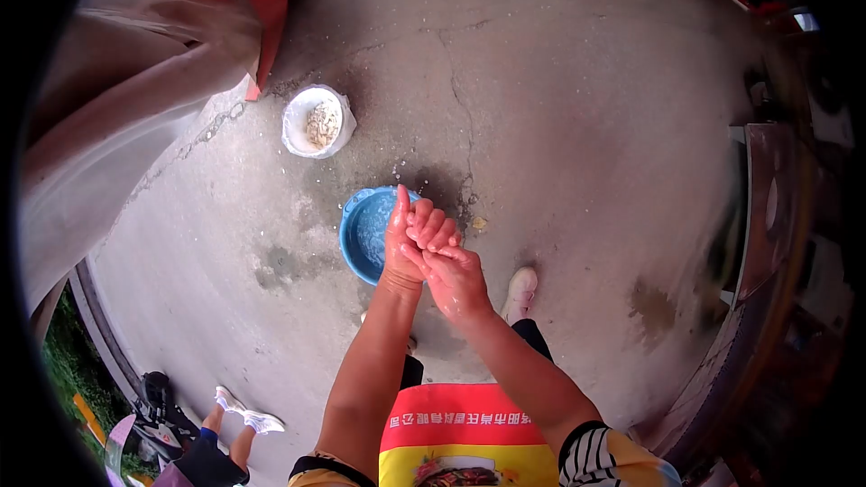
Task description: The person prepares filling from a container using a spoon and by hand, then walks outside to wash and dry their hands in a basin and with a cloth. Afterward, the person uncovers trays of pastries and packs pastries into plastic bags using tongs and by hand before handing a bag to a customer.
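Note:
My left hand (pixel 400 248) and my right hand (pixel 458 285) are clasped together, wet and shiny, with whitish suds or water on the skin. The left thumb points up and the left fingers curl over toward the right hand. Pressed against the left palm, the right hand has part of its fingers hidden. Beneath them a round blue basin (pixel 348 245) of water stands on the ground, partly covered by my left hand. Droplets show in the air and on the floor near its rim.
Beyond the basin stands a white bin (pixel 293 133) lined with plastic, holding pale scraps. Wet patches mark the concrete floor (pixel 595 171). My shoe (pixel 520 294) and apron (pixel 442 415) show below. Someone in white shoes (pixel 257 419) is at lower left. Draped sheeting (pixel 135 117) hangs at left.

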The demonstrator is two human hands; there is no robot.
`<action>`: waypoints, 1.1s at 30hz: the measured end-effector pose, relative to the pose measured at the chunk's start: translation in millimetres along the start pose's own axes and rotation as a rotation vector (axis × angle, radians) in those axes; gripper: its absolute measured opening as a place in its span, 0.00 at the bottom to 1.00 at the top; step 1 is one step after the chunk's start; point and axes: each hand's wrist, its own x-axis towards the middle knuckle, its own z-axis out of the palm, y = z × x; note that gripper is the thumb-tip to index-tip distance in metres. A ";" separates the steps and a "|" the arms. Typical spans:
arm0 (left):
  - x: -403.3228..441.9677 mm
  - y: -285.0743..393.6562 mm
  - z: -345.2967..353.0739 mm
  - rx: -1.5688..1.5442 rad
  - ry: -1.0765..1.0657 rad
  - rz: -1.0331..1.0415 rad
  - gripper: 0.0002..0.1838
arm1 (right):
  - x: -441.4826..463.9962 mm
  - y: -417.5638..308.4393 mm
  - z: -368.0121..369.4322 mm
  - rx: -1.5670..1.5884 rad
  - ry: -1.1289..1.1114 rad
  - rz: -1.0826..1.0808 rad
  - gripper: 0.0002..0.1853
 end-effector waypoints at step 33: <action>149.1 164.9 285.3 2.216 1.390 0.417 0.34 | 500.6 -617.1 537.2 -1.400 -0.182 -0.879 0.34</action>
